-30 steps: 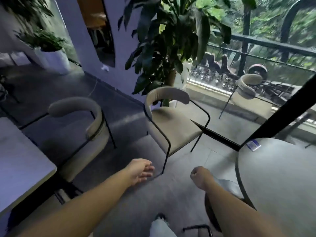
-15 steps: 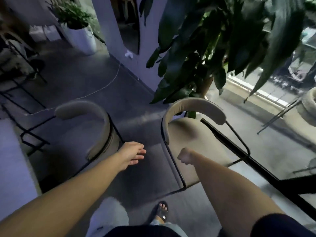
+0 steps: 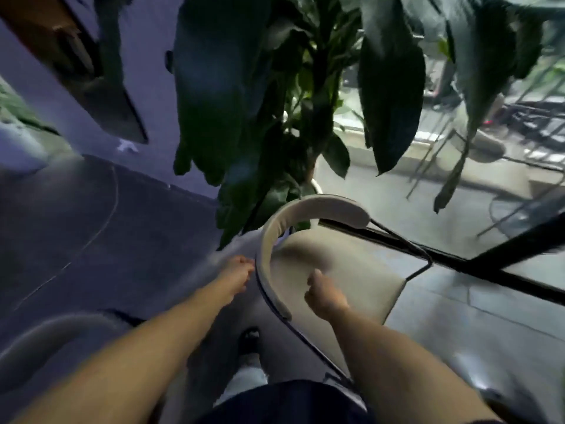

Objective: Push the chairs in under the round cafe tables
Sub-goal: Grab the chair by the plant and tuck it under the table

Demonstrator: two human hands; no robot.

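At frame centre: beige chair (image 3: pixel 333 270) under plant (image 3: pixel 275 96), no table in view, not yet pushed in. Left hand (image 3: pixel 237 275) touching backrest edge, grip unclear. Right hand (image 3: pixel 324 296) fisted over seat, empty.

Bare forearms, dark shorts (image 3: pixel 284 402), black sandal (image 3: pixel 249 341) (blurred)

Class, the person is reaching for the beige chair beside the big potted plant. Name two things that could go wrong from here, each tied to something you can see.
1. The left hand sits outside the curved backrest and the right hand over the seat; neither clearly grips, so the chair could twist.
2. The plant's leaves hang close above the backrest; moving the chair could snag them.
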